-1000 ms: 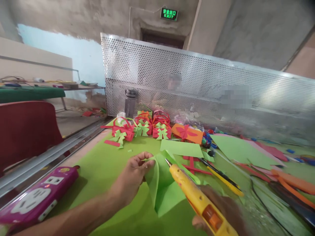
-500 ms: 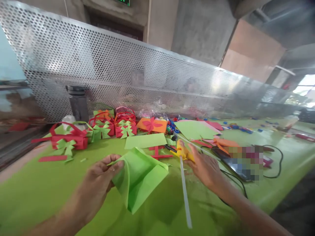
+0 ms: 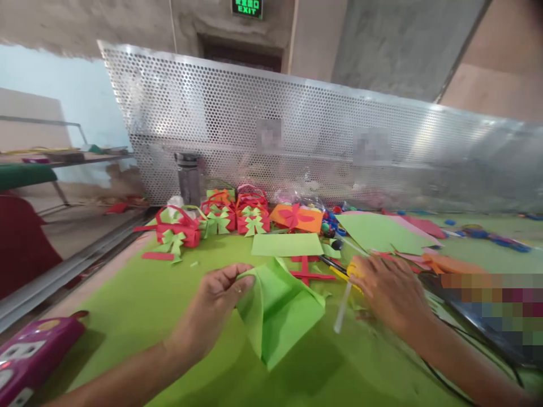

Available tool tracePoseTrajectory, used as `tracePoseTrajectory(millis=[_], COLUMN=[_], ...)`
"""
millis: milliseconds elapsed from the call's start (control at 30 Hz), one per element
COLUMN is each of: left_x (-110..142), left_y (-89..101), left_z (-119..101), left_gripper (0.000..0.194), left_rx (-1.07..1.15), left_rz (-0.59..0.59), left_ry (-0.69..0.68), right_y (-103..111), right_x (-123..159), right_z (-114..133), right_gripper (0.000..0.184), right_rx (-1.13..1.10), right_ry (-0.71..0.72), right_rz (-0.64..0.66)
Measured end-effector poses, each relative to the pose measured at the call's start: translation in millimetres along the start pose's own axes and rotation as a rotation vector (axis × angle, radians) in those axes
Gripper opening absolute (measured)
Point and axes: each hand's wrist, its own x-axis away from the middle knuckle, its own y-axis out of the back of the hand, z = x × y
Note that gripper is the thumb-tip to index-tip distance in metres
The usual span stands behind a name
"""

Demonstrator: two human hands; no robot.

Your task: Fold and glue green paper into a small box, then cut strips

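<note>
My left hand (image 3: 224, 294) pinches the upper left edge of a folded bright green sheet (image 3: 282, 311), shaped like an open pocket and held above the table. My right hand (image 3: 390, 285) is closed over a yellow glue gun (image 3: 353, 268), which it mostly hides. A translucent glue stick (image 3: 343, 308) sticks out of the gun toward me. Whether the gun rests on the table cannot be made out. Just beyond the green sheet lie red strips (image 3: 305, 271), dark-handled scissors (image 3: 333, 263) and a flat light green rectangle (image 3: 287, 245).
Small red baskets with green bows (image 3: 178, 229) stand at the back left, before a dark bottle (image 3: 189, 178). An orange piece with a red bow (image 3: 297, 216) and green sheets (image 3: 386, 232) lie behind. A purple power strip (image 3: 38, 350) is near left; a perforated metal screen (image 3: 254, 113) borders the back.
The view has swung left, bringing the power strip in. My right hand has turned over the glue gun and covers more of it; the glue stick looks shorter. My left hand keeps its pinch.
</note>
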Motion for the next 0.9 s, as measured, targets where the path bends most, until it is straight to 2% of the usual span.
tracePoseTrajectory(millis=[133,167,267,367,600,733,833,900], left_x=[2,3,3,5,4,4,4,4], left_y=[5.4,7.4,12.7,14.9,15.7,15.6,14.6,14.5], left_z=[-3,-3,-5,-7,-9,-12,-13,-12], left_gripper=[0.022,0.021,0.021,0.022,0.023,0.023,0.021,0.020], left_rx=[0.008,0.016,0.039,0.075,0.019,-0.041,-0.048,-0.057], left_rz=[0.069,0.081,0.119,0.162,0.144,0.164,0.183,0.189], left_ry=[-0.010,-0.002,0.015,0.016,-0.026,-0.062,-0.082,-0.090], right_y=[46,55,69,68,56,51,49,46], right_x=[-48,-60,-90,-104,-110,-110,-108,-107], right_z=[44,55,79,91,92,90,92,94], right_gripper=[0.019,0.017,0.018,0.023,0.026,0.028,0.031,0.034], right_rx=[-0.484,-0.653,-1.118,-1.369,-1.495,-1.593,-1.639,-1.661], right_ry=[0.065,0.065,0.065,0.145,0.276,0.329,0.310,0.283], right_rz=[0.021,0.075,0.354,0.555,0.533,0.640,0.737,0.744])
